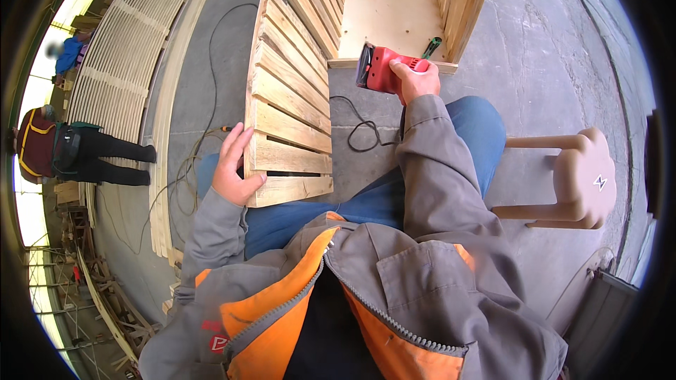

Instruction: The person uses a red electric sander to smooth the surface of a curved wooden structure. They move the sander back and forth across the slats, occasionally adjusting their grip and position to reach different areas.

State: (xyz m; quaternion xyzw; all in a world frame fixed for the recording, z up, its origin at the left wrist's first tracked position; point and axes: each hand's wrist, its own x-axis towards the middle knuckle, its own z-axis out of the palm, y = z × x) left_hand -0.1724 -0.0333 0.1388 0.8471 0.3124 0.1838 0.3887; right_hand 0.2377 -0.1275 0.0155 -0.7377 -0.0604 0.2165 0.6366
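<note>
A slatted wooden panel [292, 116] stands in front of me, tilted, its lower end at my lap. My left hand [234, 169] is closed on its near left edge, the thumb over the end slat and the fingers along the side. My right hand [420, 79] is wrapped round a red power sander [384, 70], raised to the right of the panel and apart from it. Beyond both stands a wooden crate [394, 10] with slatted sides. Whether the panel is joined to the crate, I cannot tell. A green-handled tool [432, 47] lies at the crate's near edge.
Black cable [362, 134] loops on the grey floor between my legs; more cable [189, 165] lies left. Long wooden strips [169, 105] and a slatted stack [130, 49] run along the left, where another person [70, 151] stands. A beige plastic stool [584, 179] is at right.
</note>
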